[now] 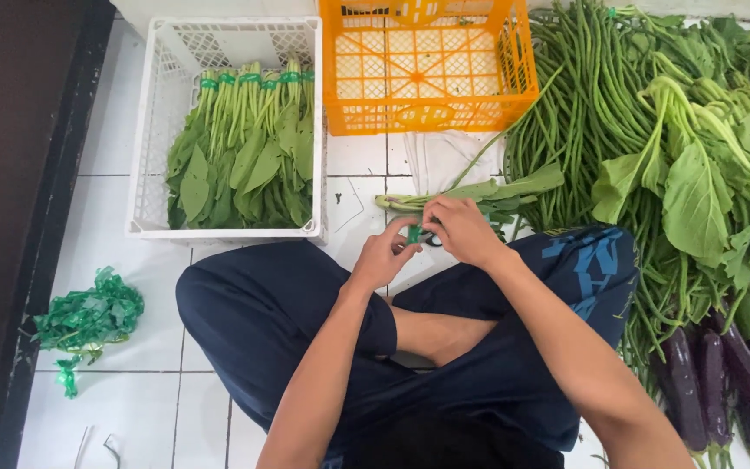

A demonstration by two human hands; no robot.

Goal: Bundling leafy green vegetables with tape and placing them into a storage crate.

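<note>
A person sits cross-legged on a white tiled floor. Both hands pinch a small green tie between them: left hand, right hand. Just beyond lies a bundle of leafy greens, its long axis running left to right, stems pointing left toward the white crate.

A white crate stands upper left, a latticed rectangular box holding bundled greens. Beside it, top centre, sits an orange crate, also latticed and showing nothing inside. No labels, signs or screens show anywhere in the frame.
</note>
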